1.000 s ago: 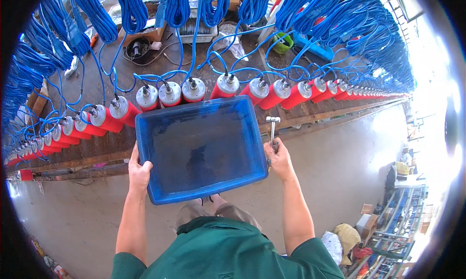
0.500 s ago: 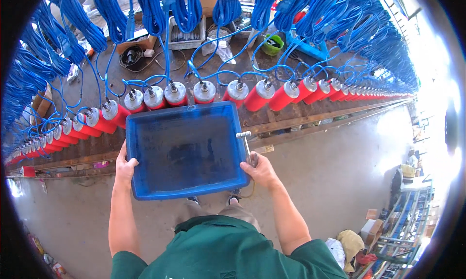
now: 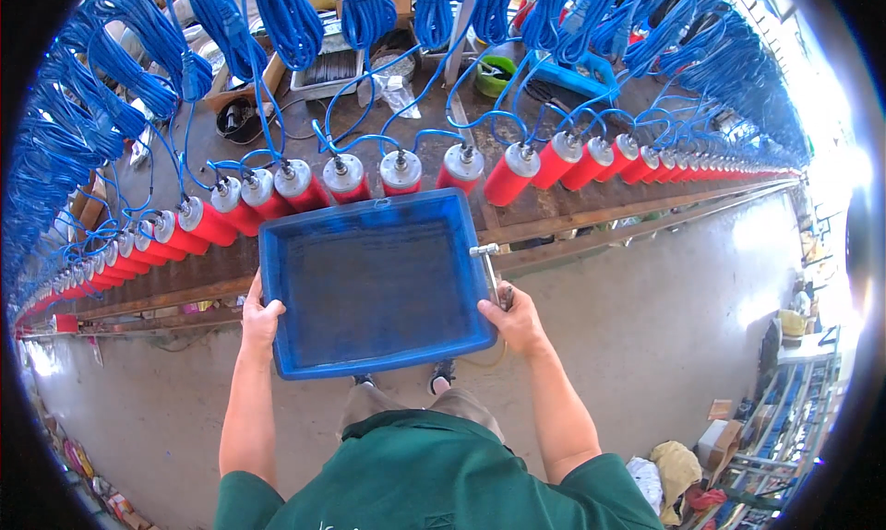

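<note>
Blue tray [image 3: 374, 290] shifts right in frame, green bowl [image 3: 492, 83] left; we carry tray further along red cylinders [image 3: 511, 175]. Tray at frame centre, below row. Our left hand [image 3: 261, 325] clamped on left rim; right hand [image 3: 517, 322] clamped on right rim plus metal T-shaped tool [image 3: 488, 264].

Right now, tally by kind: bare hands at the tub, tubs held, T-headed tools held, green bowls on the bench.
Left hand and right hand: 2
Blue tub held: 1
T-headed metal tool held: 1
Green bowl: 1
Total: 5
</note>
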Demonstrator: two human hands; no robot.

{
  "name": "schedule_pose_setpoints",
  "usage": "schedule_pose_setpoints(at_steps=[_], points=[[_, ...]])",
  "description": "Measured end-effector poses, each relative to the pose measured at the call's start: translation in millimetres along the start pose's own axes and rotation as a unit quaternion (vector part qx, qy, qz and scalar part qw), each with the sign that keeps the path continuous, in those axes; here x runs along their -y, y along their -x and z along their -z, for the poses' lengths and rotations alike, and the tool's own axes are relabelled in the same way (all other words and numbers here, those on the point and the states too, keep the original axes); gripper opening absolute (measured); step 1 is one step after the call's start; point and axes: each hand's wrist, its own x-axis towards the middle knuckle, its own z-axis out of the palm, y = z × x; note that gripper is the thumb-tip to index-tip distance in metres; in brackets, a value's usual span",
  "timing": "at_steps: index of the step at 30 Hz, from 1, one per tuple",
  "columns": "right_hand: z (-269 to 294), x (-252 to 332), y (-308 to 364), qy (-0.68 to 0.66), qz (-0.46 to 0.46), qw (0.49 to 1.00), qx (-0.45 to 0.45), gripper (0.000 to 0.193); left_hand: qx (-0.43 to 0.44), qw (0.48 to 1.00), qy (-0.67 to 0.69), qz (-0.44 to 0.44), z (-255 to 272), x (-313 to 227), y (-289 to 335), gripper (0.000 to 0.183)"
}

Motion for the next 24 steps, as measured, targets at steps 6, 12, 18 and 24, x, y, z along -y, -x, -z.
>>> schedule_pose_setpoints(at_steps=[6,12,18,24], points=[[66.6,-24.1,-8.3,-0.025,0.037,0.997,-0.069,0.024,0.04,0.998,0.047,-0.027,-70.0,15.1,-0.1,0.087],[131.0,-30.4,-10.2,0.038,0.076,0.987,-0.139,0.028,0.023,0.999,0.013,-0.032,-150.4,17.5,3.4,0.086],[177.2,-37.9,-18.9,0.115,0.101,0.96,-0.235,0.042,0.023,0.999,0.019,-0.031,-211.5,30.7,7.9,0.086],[199.4,-39.4,-31.9,0.145,0.131,0.93,-0.311,0.04,0.043,0.997,0.049,-0.044,-247.4,34.5,7.7,0.087]])
